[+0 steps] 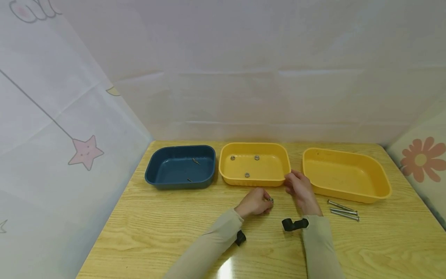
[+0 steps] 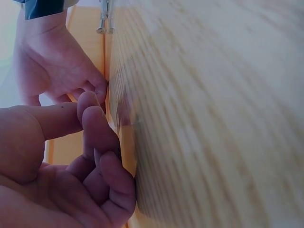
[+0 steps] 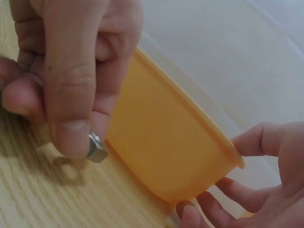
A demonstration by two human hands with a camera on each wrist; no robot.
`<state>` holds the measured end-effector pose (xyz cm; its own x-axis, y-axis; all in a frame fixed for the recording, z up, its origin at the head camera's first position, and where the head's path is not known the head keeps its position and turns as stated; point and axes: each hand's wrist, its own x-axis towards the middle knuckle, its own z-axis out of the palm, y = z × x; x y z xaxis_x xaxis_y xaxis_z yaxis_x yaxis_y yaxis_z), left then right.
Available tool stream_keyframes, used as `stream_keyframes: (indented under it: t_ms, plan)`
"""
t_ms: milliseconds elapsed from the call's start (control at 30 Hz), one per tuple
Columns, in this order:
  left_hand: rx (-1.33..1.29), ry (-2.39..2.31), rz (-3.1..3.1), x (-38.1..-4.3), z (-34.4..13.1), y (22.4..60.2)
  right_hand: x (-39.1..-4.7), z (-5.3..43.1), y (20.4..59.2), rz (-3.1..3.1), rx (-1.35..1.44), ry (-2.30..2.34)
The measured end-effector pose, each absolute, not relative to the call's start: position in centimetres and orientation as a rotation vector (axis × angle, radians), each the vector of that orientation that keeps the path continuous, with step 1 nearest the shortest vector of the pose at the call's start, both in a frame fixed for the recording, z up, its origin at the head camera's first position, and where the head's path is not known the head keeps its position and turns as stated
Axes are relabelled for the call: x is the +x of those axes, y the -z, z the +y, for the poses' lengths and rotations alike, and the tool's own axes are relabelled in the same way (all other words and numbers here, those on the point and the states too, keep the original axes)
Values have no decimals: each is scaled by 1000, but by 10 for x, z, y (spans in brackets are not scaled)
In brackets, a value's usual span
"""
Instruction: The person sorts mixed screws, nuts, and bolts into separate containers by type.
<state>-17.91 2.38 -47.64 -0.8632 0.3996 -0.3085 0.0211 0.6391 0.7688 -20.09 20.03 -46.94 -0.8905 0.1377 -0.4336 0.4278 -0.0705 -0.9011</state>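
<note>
My left hand (image 1: 253,202) is just in front of the middle yellow tray (image 1: 252,182), over the wooden table. It pinches a metal hex nut (image 3: 97,148) between thumb and fingers; in the left wrist view the fingers hide that nut. At the tray's front right corner, my right hand (image 1: 302,190) grips the wall, thumb at the rim and fingers beneath, as the right wrist view shows. Three more nuts lie apart on the tray's floor: a left one (image 1: 232,158), a back one (image 1: 256,157) and a front one (image 1: 247,174).
To the left stands a blue tray (image 1: 181,185) holding small thin screws (image 1: 196,161). Another yellow tray (image 1: 345,193) stands close on the right of my right hand. Several long bolts (image 1: 343,209) lie on the table (image 1: 156,232) in front of it. A pale wall sheet rises behind the trays.
</note>
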Motion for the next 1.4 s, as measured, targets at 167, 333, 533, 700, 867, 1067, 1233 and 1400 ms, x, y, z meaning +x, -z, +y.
stream_keyframes:
  t_ms: [167, 333, 533, 700, 867, 1067, 1233, 1400]
  plan:
    - [306, -1154, 2378, -180, 23, 476, -201, 200, 469, 1996, 628, 2054]
    - [324, -1140, 2396, -179, 22, 474, -201, 200, 468, 1991, 633, 2055]
    - [361, -1055, 2516, -178, 17, 464, -201, 200, 468, 1997, 620, 2051]
    - [379, -1123, 2509, -179, 13, 454, -201, 201, 468, 2011, 611, 2053]
    - [405, -1185, 2517, -180, 9, 450, -201, 200, 468, 2007, 625, 2051]
    - [439, -1269, 2493, -181, 5, 448, -200, 200, 468, 1998, 629, 2058]
    - [449, -1319, 2513, -182, 5, 447, -201, 199, 468, 2001, 622, 2065]
    - [435, -1347, 2534, -184, 6, 445, -200, 199, 468, 2003, 621, 2068]
